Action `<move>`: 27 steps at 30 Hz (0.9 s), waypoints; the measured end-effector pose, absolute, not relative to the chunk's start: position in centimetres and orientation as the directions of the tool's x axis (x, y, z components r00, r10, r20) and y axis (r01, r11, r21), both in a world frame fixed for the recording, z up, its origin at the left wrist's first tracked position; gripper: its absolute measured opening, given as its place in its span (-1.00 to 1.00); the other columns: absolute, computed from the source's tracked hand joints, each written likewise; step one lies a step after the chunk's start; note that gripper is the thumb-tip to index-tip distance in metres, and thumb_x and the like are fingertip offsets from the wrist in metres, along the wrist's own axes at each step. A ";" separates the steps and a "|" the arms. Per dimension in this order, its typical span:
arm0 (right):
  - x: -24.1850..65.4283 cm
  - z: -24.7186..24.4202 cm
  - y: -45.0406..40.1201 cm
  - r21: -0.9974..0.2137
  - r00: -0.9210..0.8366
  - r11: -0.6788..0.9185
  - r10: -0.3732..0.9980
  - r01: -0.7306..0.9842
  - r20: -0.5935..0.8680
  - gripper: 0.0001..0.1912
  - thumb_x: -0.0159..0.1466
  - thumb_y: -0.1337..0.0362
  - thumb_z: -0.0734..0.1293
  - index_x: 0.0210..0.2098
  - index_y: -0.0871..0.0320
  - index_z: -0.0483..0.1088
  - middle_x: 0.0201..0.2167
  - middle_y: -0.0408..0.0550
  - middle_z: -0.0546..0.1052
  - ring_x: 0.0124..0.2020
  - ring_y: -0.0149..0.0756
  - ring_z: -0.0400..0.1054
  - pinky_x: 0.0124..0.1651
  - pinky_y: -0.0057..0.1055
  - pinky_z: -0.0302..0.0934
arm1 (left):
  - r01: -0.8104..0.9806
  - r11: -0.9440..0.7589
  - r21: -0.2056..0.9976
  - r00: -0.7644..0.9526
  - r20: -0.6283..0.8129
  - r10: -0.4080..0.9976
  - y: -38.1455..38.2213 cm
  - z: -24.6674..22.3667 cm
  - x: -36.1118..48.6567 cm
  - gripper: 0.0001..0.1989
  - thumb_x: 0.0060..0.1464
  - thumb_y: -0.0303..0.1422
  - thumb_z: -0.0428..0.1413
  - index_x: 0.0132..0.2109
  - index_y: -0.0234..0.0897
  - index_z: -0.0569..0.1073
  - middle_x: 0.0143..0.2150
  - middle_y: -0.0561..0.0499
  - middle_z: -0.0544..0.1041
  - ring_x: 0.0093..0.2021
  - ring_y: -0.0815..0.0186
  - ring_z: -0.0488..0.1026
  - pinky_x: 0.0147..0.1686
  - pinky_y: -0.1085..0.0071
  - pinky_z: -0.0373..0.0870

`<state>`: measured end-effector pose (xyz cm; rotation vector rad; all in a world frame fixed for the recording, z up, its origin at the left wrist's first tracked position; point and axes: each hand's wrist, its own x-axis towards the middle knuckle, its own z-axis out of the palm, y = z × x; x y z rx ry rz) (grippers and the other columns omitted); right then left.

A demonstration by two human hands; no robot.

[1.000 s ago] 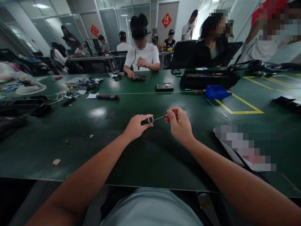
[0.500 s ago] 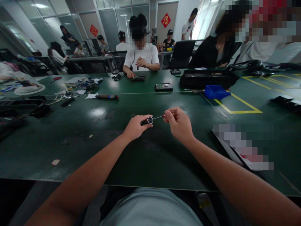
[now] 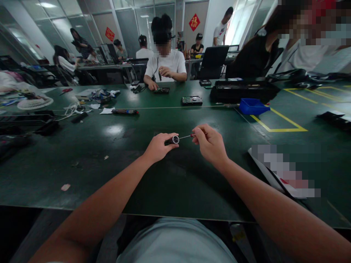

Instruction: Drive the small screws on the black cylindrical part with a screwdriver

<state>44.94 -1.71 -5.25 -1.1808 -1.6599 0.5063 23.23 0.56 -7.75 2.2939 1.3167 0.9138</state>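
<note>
My left hand (image 3: 158, 148) is wrapped round a small dark cylinder (image 3: 174, 140) whose round, silver-rimmed end faces me and to the right. Most of the cylinder's body is hidden behind my fingers. In my right hand (image 3: 210, 142) is a screwdriver (image 3: 193, 135) with a reddish handle, pinched between thumb and fingers. Its thin metal shaft points left, and the tip reaches the cylinder's rimmed end; whether it sits inside or only touches is too small to tell. Both hands are above the dark green table (image 3: 175, 197).
Ahead lie a hard drive (image 3: 191, 100), a blue bin (image 3: 253, 106), a long black housing (image 3: 244, 91) and a brown cylindrical part (image 3: 125, 111). A blurred-out packet (image 3: 285, 175) is by my right forearm. Across the table a person (image 3: 166, 65) handles another drive.
My right hand's fingers have shifted slightly on the screwdriver handle, while the tip stays at the cylinder. The left hand keeps its hold. At the right, a person's head has moved.
</note>
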 end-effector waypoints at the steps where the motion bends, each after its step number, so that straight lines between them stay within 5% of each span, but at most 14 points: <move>1: 45.0 -5.2 -1.6 -0.766 -0.026 0.424 0.881 0.483 0.472 -0.70 0.41 0.09 0.17 -0.30 0.09 0.42 -0.58 -0.18 0.44 -0.53 -0.35 0.34 -0.39 -0.37 0.16 | 0.638 -0.514 0.573 0.365 0.362 0.858 0.5 -7.8 23.2 -0.60 0.11 -0.27 0.28 0.11 -0.11 0.52 -0.03 -0.01 0.60 -0.06 0.17 0.48 0.01 0.20 0.34; 7: 45.1 -5.3 -1.5 -0.777 -0.050 0.428 0.887 0.461 0.459 -0.77 0.40 0.19 0.15 -0.09 0.08 0.39 -0.51 -0.18 0.42 -0.48 -0.33 0.32 -0.38 -0.36 0.13 | 0.644 -0.510 0.571 0.362 0.359 0.860 0.6 -7.8 23.1 -0.60 0.12 -0.26 0.26 0.12 -0.10 0.52 -0.05 0.00 0.60 -0.06 0.18 0.48 -0.01 0.20 0.34; 12: 44.9 -5.4 -1.8 -0.779 -0.066 0.422 0.893 0.463 0.445 -0.71 0.42 0.10 0.14 -0.22 0.08 0.41 -0.51 -0.16 0.42 -0.48 -0.34 0.31 -0.36 -0.34 0.15 | 0.640 -0.518 0.568 0.374 0.359 0.855 0.7 -7.9 23.1 -0.59 0.11 -0.27 0.27 0.12 -0.11 0.52 -0.01 -0.01 0.60 -0.02 0.17 0.48 0.04 0.18 0.33; 15: 44.8 -5.7 -1.6 -0.797 -0.023 0.410 0.894 0.444 0.447 -0.78 0.40 0.15 0.17 -0.07 0.06 0.37 -0.46 -0.16 0.47 -0.45 -0.32 0.35 -0.33 -0.33 0.19 | 0.645 -0.510 0.569 0.380 0.341 0.860 0.6 -7.8 23.2 -0.59 0.13 -0.26 0.26 0.13 -0.11 0.51 0.00 -0.03 0.59 -0.01 0.14 0.48 0.05 0.15 0.34; 22: 44.3 -6.2 -1.1 -0.911 0.042 0.373 0.922 0.179 0.386 -0.76 0.34 0.08 0.27 -0.26 0.12 0.39 -0.40 -0.09 0.52 -0.36 -0.31 0.43 -0.21 -0.28 0.33 | 0.657 -0.478 0.583 0.329 0.349 0.878 0.6 -7.7 23.3 -0.58 0.14 -0.24 0.25 0.14 -0.13 0.51 0.02 -0.05 0.59 -0.01 0.12 0.48 0.04 0.15 0.35; 27: 44.5 -6.6 0.0 -0.953 0.105 0.209 0.976 -0.221 0.190 -0.70 0.25 -0.01 0.37 -0.31 0.11 0.40 -0.43 -0.13 0.48 -0.41 -0.35 0.39 -0.25 -0.30 0.37 | 0.591 -0.557 0.584 0.323 0.461 0.826 1.0 -7.4 23.2 -0.58 0.13 -0.28 0.26 0.14 -0.14 0.50 0.04 -0.03 0.58 0.01 0.17 0.47 0.07 0.20 0.33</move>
